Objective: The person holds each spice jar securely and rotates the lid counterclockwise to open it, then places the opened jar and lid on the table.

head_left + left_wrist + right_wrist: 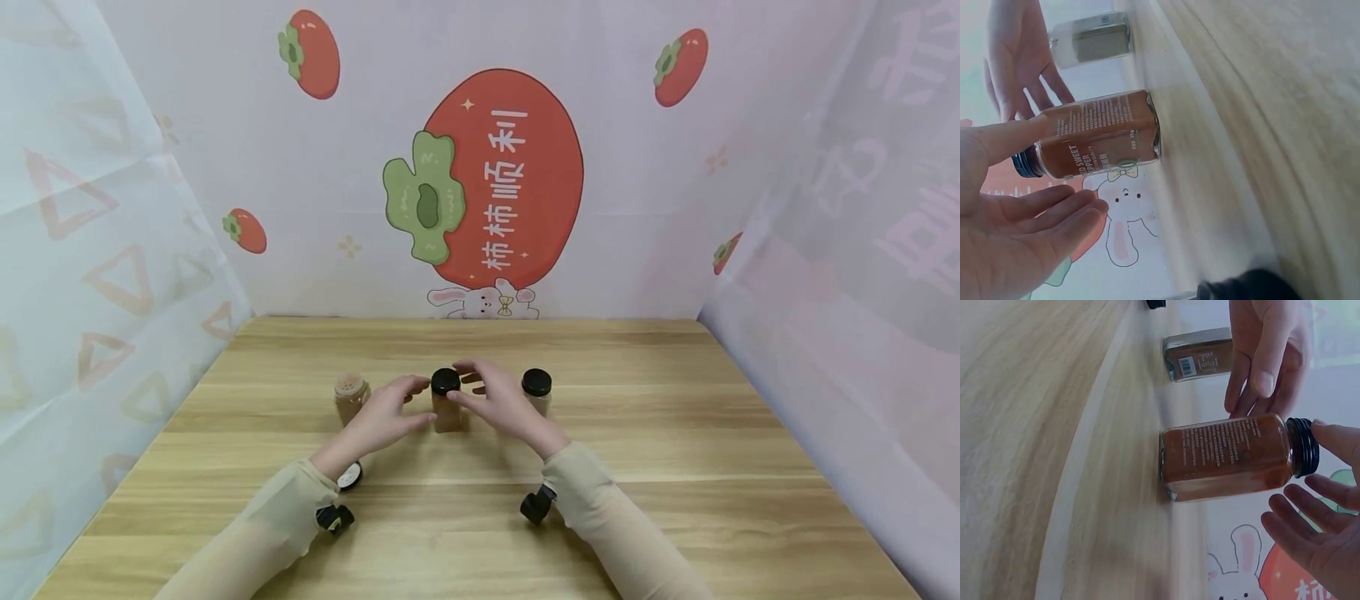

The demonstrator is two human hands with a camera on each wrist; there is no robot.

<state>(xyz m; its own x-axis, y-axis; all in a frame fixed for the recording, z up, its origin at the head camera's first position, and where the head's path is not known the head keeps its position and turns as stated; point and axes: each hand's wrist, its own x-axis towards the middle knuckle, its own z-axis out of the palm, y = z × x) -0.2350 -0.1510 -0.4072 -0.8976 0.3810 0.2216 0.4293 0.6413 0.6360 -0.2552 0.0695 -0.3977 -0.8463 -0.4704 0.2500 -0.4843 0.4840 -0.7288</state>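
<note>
A square glass spice jar (447, 418) of reddish-brown powder stands upright mid-table, its black screw cap (446, 382) on. My left hand (381, 415) is at the jar's left side, thumb and fingers spread apart; in the left wrist view its thumb (1016, 137) overlaps the jar, and contact is unclear. On the other side, my right hand (504, 403) surrounds the cap loosely. In the right wrist view its thumb (1338, 442) lies at the cap's edge, with the relaxed fingers (1316, 515) just beside it.
Left of my left hand stands an uncapped jar (350, 390) with a perforated shaker top. A loose black cap (350, 476), white inside, lies near my left wrist. Another black-capped jar (537, 384) stands behind my right hand. Printed cloth (360, 167) walls the wooden table (442, 533).
</note>
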